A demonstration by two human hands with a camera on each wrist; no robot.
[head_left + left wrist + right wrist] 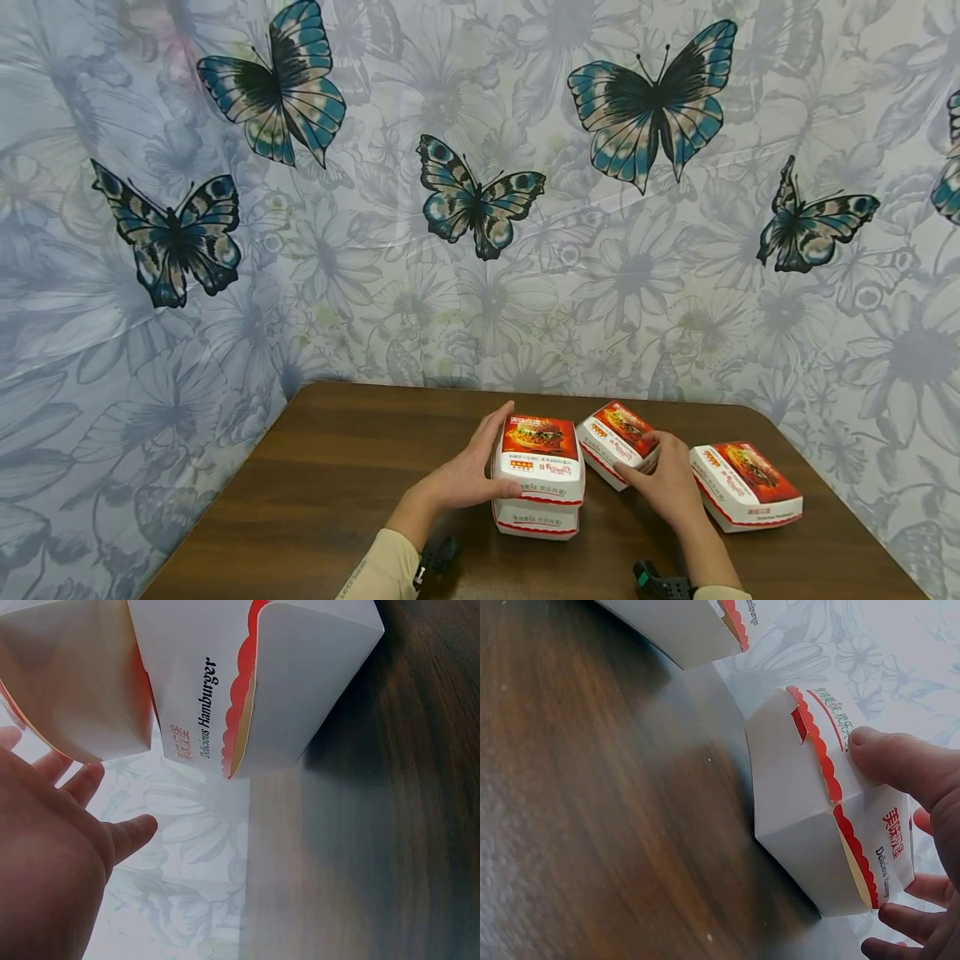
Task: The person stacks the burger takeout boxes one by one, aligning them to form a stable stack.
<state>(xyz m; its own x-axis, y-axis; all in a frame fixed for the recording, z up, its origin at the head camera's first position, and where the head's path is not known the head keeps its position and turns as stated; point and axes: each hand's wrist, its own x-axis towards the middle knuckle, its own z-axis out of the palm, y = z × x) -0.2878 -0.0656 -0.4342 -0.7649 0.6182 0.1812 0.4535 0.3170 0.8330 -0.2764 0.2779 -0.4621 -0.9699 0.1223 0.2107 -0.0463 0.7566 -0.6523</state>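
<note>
On the table, two white-and-red hamburger boxes stand one on the other. My left hand (474, 468) holds the upper hamburger box (542, 475) from its left side, thumb across the front and fingers reaching toward the back. Beneath it sits the lower hamburger box (536, 521), its lettered side (187, 690) showing in the left wrist view. Just right of the stack, my right hand (666, 477) grips a third hamburger box (606, 446), which stands turned at an angle. Its thumb (900, 761) presses the lettered front, while the other fingers bend around the right end.
A fourth hamburger box (748, 492) lies to the right of my right hand. The brown wooden table (315, 467) reaches back to a patterned cloth (420, 325) with printed butterflies. Dark straps (663, 581) circle both wrists.
</note>
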